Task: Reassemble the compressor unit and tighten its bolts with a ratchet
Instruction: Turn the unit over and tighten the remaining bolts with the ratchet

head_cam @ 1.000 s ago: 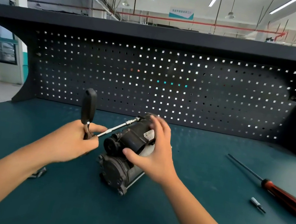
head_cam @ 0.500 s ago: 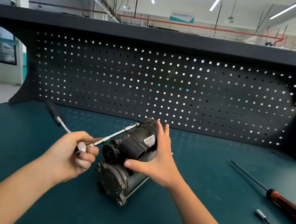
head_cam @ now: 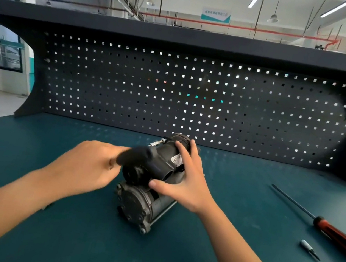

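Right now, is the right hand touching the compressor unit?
Touching. The head view shows it plainly: the right hand holds the compressor unit, with the thumb pressed against its near side and the fingers laid over its top.

Compressor [head_cam: 139,207] lies on its side at centre of green bench [head_cam: 36,245]. R hand [head_cam: 184,184] grips its upper black cylinder, thumb on front end, fingers over top. L hand [head_cam: 91,167], just left of unit, curls round ratchet [head_cam: 136,158]; handle motion-blurred. Screwdriver [head_cam: 332,233] and small bit [head_cam: 309,248] lie well apart at right. Pegboard [head_cam: 195,100] behind.
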Demonstrator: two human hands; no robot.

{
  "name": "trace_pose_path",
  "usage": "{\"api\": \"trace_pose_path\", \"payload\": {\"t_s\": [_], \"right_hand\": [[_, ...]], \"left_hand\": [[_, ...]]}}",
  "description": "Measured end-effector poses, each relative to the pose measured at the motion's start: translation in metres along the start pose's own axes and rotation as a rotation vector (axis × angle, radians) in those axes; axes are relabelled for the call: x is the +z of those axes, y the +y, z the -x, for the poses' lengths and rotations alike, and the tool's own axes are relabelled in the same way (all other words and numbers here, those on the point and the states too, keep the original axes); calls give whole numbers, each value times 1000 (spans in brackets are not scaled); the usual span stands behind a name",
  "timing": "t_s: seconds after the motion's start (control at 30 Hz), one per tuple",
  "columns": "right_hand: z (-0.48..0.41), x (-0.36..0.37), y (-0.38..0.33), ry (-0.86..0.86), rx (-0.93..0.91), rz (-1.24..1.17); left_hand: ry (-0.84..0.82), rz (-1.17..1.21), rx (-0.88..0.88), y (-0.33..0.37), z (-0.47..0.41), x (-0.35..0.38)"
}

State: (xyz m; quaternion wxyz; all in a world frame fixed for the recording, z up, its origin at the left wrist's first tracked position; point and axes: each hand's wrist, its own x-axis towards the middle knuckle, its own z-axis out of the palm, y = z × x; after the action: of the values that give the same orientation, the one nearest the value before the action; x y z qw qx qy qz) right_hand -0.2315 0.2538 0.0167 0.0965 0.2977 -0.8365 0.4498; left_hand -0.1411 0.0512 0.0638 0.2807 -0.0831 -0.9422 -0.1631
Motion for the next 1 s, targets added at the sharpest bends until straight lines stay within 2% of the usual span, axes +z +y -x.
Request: {"api": "trace_pose_path", "payload": {"t_s": [0.03,0.07,0.1,0.17,0.27,0.3,0.37,0.4,0.47,0.73,0.83,0.9,0.97,1.0], "right_hand": [[0,0,0,-2,2,-3],[0,0,1,-4,3,-5],[0,0,1,-2,1,-7],[0,1,2,7,-9,-9],[0,4,2,17,-15,-22],[1,4,2,18,-14,-25],[1,5,3,15,-16,-26],[1,5,3,15,-21,-25],[1,5,3,15,-26,-24],[3,2,2,16,-21,-12],[2,-1,2,11,-17,18],[2,-2,1,14,-20,9],[2,-1,-1,32,-14,-31],[2,0,-1,46,-16,-55]], "left_hand": [[-9,-85,41,-2,0,-2],[-9,-81,3,-6,-1,-1],[3,24,-112,-7,-2,0],[34,482,-413,-5,-4,13],[-27,1464,-914,6,-1,25],[-45,1721,-1010,8,0,26],[13,1983,-1053,11,2,26],[32,1996,-1042,13,2,24],[14,1816,-963,19,3,24],[37,587,-298,8,2,12],[-85,283,-155,1,1,4],[-143,205,-105,-6,3,2],[-65,278,-91,-8,6,10],[2,388,-142,-5,7,18]]}}
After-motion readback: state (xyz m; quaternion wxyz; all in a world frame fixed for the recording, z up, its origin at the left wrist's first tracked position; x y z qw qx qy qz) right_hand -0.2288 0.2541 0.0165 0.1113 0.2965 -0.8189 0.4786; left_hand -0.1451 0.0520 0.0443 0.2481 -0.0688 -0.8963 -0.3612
